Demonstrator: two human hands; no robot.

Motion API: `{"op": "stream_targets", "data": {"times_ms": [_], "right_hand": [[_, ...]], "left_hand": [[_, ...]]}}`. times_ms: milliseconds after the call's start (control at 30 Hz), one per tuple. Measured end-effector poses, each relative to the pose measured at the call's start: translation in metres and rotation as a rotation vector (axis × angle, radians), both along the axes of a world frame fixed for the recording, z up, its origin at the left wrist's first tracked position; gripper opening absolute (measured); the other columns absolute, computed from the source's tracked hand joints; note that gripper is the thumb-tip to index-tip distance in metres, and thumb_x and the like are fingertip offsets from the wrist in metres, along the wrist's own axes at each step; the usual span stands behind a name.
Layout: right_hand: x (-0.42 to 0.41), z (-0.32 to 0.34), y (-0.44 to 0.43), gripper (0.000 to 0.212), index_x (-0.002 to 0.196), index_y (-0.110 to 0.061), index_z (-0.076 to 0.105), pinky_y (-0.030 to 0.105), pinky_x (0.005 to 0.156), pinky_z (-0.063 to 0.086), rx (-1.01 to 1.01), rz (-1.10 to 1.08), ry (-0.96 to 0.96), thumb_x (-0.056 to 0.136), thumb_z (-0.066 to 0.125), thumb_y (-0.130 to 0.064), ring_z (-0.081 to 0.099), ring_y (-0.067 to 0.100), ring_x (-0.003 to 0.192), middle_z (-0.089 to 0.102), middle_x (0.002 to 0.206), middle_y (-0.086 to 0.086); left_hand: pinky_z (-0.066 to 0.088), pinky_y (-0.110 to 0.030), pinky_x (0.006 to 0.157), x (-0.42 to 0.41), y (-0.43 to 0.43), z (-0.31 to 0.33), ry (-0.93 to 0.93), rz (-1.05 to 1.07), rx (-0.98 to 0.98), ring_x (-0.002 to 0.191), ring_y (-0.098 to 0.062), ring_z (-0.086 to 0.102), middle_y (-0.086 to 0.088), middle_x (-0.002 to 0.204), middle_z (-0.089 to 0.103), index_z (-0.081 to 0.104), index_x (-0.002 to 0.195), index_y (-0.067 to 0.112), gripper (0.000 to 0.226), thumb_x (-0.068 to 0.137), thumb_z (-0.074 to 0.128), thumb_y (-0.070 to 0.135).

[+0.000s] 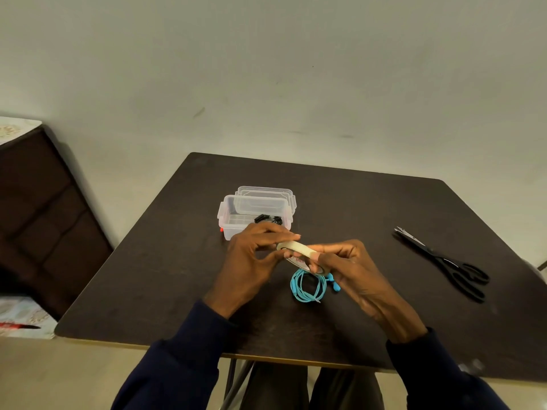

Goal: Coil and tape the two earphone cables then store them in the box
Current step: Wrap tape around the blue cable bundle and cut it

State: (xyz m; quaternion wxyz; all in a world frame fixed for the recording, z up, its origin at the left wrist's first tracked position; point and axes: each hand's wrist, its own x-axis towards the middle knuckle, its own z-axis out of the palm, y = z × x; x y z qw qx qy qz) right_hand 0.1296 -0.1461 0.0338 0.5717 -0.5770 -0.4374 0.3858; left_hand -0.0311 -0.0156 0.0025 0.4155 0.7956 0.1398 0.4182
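Sleeves point(177, 368): dark navy, both forearms, nearest the lens at the lower edge.

Table point(355, 208): dark brown top, set against a pale wall.

Right hand point(352, 270): fingers curled around the tape roll, gripping it from the right side, above the table.

Left hand point(251, 255): fingertips pinched narrowly at the roll's left rim.

Box point(233, 220): clear plastic, open, far side of the hands; its lid point(266, 196) leans just behind it.

Scissors point(444, 261): black, lying flat, well apart to the right.

Tape roll point(299, 249): pale, held between both hands.

Blue earphone cable point(307, 287): coiled, on the table beneath the roll.

Black earphone cable point(268, 218): coiled, inside the box.
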Motion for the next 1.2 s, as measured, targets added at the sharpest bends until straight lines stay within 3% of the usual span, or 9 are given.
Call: {"op": "stream_targets", "data": {"times_ms": [133, 200, 433, 533, 667, 867, 967, 1033, 1200], "right_hand": [[-0.002, 0.003, -0.001, 0.015, 0.095, -0.016, 0.081, 0.024, 0.077, 0.055, 0.029, -0.010, -0.018, 0.084, 0.070, -0.014, 0.069, 0.018, 0.074, 0.073, 0.075, 0.013], [-0.002, 0.005, -0.002, 0.021, 0.097, -0.012, 0.080, 0.023, 0.075, 0.055, 0.032, 0.004, -0.013, 0.080, 0.072, -0.021, 0.069, 0.017, 0.072, 0.073, 0.075, 0.012], [0.003, 0.002, -0.005, 0.026, 0.103, -0.007, 0.077, 0.025, 0.079, 0.055, 0.026, 0.053, 0.059, 0.081, 0.069, -0.018, 0.070, 0.018, 0.077, 0.073, 0.078, 0.013], [0.004, 0.002, -0.005, 0.030, 0.110, -0.002, 0.074, 0.026, 0.082, 0.054, 0.034, 0.086, 0.068, 0.085, 0.067, -0.014, 0.069, 0.020, 0.081, 0.072, 0.080, 0.015], [0.005, 0.001, -0.006, 0.026, 0.108, -0.009, 0.077, 0.026, 0.083, 0.055, 0.026, 0.093, 0.077, 0.085, 0.065, -0.014, 0.070, 0.019, 0.081, 0.073, 0.082, 0.015], [0.006, 0.000, -0.007, 0.025, 0.103, -0.013, 0.079, 0.024, 0.081, 0.055, 0.023, 0.085, 0.090, 0.082, 0.066, -0.014, 0.070, 0.018, 0.080, 0.072, 0.088, 0.025], [0.009, -0.003, -0.005, 0.018, 0.091, -0.012, 0.081, 0.024, 0.078, 0.056, 0.058, -0.013, 0.081, 0.083, 0.067, -0.005, 0.069, 0.017, 0.071, 0.070, 0.074, 0.021], [0.008, -0.007, -0.003, 0.024, 0.084, -0.013, 0.082, 0.026, 0.077, 0.056, 0.064, -0.086, 0.037, 0.087, 0.064, 0.004, 0.067, 0.019, 0.069, 0.069, 0.068, 0.018], [-0.005, -0.010, 0.000, 0.008, 0.086, -0.002, 0.080, 0.025, 0.073, 0.056, 0.077, -0.106, -0.088, 0.085, 0.072, -0.003, 0.068, 0.020, 0.067, 0.072, 0.076, 0.025]], "left_hand": [[0.057, -0.023, 0.084, -0.004, 0.003, 0.003, -0.097, -0.001, -0.072, 0.096, -0.016, 0.070, 0.002, 0.099, 0.075, 0.079, 0.105, 0.016, 0.025, 0.081, 0.079, 0.009], [0.057, -0.020, 0.083, -0.006, 0.004, 0.001, -0.127, -0.006, -0.130, 0.095, -0.015, 0.071, 0.003, 0.096, 0.076, 0.080, 0.101, 0.013, 0.022, 0.080, 0.079, 0.007], [0.062, -0.030, 0.074, -0.007, 0.006, -0.004, -0.176, -0.064, -0.349, 0.091, -0.024, 0.073, -0.004, 0.094, 0.078, 0.080, 0.096, 0.015, 0.024, 0.080, 0.078, -0.001], [0.064, -0.038, 0.076, -0.006, 0.005, -0.006, -0.193, -0.085, -0.425, 0.090, -0.032, 0.073, -0.011, 0.094, 0.077, 0.078, 0.100, 0.002, 0.020, 0.080, 0.077, -0.001], [0.063, -0.035, 0.076, -0.006, 0.005, -0.008, -0.196, -0.105, -0.519, 0.095, -0.030, 0.074, -0.014, 0.097, 0.077, 0.075, 0.101, -0.004, 0.022, 0.079, 0.076, -0.002], [0.062, -0.033, 0.078, -0.006, 0.006, -0.009, -0.163, -0.157, -0.519, 0.101, -0.027, 0.073, -0.008, 0.103, 0.078, 0.077, 0.102, 0.004, 0.022, 0.079, 0.077, 0.001], [0.061, -0.037, 0.086, -0.005, 0.006, -0.006, -0.152, -0.143, -0.399, 0.103, -0.026, 0.072, -0.005, 0.104, 0.077, 0.078, 0.103, 0.010, 0.025, 0.078, 0.080, 0.005], [0.059, -0.034, 0.090, -0.003, 0.002, -0.004, -0.136, -0.109, -0.286, 0.101, -0.022, 0.072, -0.001, 0.101, 0.078, 0.079, 0.102, 0.013, 0.025, 0.078, 0.082, 0.008], [0.058, -0.026, 0.081, 0.006, -0.013, 0.000, -0.094, -0.116, -0.181, 0.092, -0.018, 0.070, 0.005, 0.095, 0.076, 0.081, 0.099, 0.018, 0.021, 0.078, 0.083, 0.019]]}}
